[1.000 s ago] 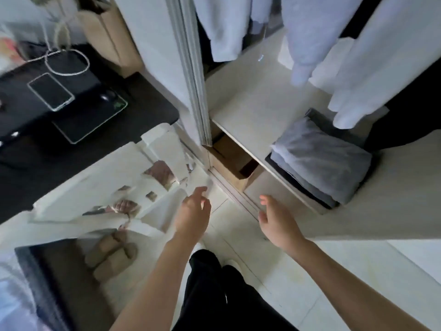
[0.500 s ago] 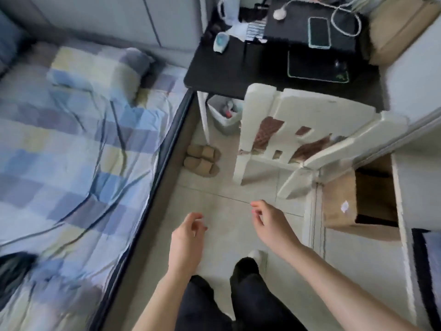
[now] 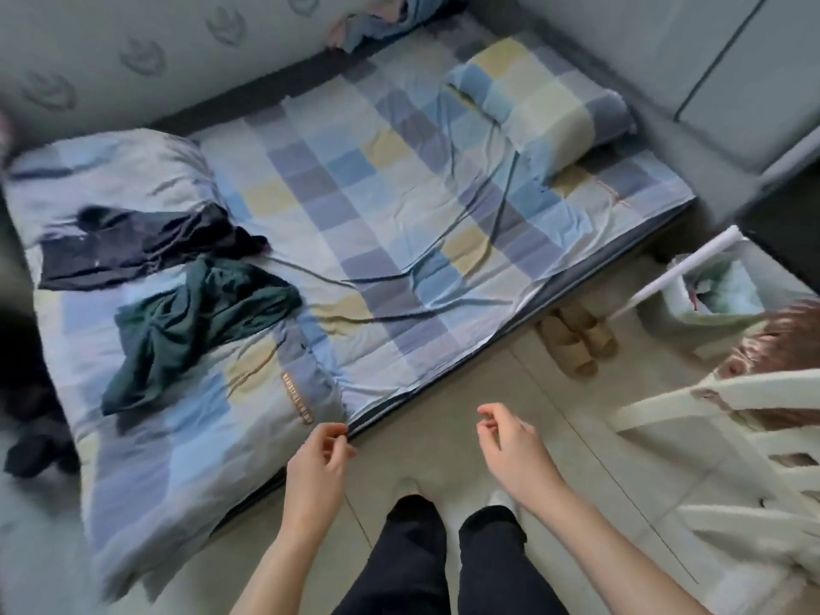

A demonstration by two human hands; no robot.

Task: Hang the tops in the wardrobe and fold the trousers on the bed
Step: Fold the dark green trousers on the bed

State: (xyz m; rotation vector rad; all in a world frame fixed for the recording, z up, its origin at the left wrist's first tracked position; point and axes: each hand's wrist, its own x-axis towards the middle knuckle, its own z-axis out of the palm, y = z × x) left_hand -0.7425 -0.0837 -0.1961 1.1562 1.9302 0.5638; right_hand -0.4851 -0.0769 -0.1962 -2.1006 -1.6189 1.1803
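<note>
A bed (image 3: 443, 206) is covered in a checked sheet of pale blue, slate blue, soft yellow and white squares. A rolled pillow (image 3: 546, 104) and a folded quilt (image 3: 199, 419) carry the same check. On the quilt lie a dark green garment (image 3: 195, 326) and a navy garment (image 3: 133, 248). A black garment (image 3: 35, 446) lies at the bed's left edge. The headboard (image 3: 111, 51) is grey-green with an embossed crest pattern. The floor (image 3: 577, 459) is beige tile. Tan slippers (image 3: 577, 344) sit beside the bed. A chair (image 3: 732, 459) is cream with brown worn patches. The person wears black trousers (image 3: 421, 557) and white socks (image 3: 503, 499).
</note>
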